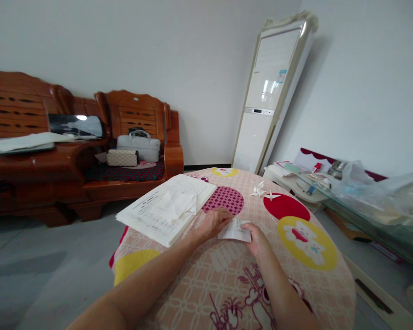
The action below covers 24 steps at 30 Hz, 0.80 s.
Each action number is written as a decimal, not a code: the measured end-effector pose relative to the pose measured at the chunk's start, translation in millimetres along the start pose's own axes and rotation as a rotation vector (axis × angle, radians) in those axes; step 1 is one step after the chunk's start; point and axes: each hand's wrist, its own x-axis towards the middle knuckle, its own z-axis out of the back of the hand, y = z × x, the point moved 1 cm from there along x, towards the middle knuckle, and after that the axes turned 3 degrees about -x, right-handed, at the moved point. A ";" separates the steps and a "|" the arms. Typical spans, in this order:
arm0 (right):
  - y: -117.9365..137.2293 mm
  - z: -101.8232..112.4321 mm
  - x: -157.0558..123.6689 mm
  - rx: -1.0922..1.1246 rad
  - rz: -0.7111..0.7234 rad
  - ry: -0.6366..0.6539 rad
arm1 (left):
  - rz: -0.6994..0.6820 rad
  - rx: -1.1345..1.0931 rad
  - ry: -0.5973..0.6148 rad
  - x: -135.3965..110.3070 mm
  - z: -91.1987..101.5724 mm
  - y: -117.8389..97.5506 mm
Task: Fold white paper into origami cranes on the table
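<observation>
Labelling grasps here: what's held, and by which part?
Folded paper: the right hand pinches its right edge. The left hand is at its upper-left corner; whether it grips can't be told.

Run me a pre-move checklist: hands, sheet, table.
1. Right hand grip on the sheet: ok, thumb on top near its right end.
2. Left hand at the sheet: ok, fingers at its left end; whether they pinch it, cannot tell.
3. Sheet's edges lined up: cannot tell, too small.
4. Stack apart from the sheet: ok, off to its left.
5. Stack top bare: not ok, loose paper lies on it.
6. Paper figures away from both hands: ok, farther back on the table.
</observation>
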 end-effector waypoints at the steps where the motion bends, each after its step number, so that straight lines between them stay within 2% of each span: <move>1: -0.6 0.1 0.0 -0.019 -0.013 0.015 | -0.013 0.005 0.007 -0.3 -0.2 0.8; 4: 1.1 4.2 -5.0 -0.090 -0.068 0.063 | -0.034 -0.001 0.063 -3.5 -1.4 -1.3; 8: 5.8 14.4 -19.2 -0.183 -0.138 0.095 | -0.062 -0.063 0.200 -11.3 -1.9 -9.9; 11: 6.8 19.2 -30.6 -0.233 -0.161 0.116 | -0.075 -0.131 0.231 -16.2 -2.6 -12.0; 17: 2.1 18.8 -44.2 -0.308 -0.165 0.070 | 0.136 -0.173 0.105 -18.8 -12.8 -5.9; 24: -4.8 22.3 -51.4 -0.226 -0.150 0.067 | 0.211 -0.165 0.072 -21.7 -14.2 -15.7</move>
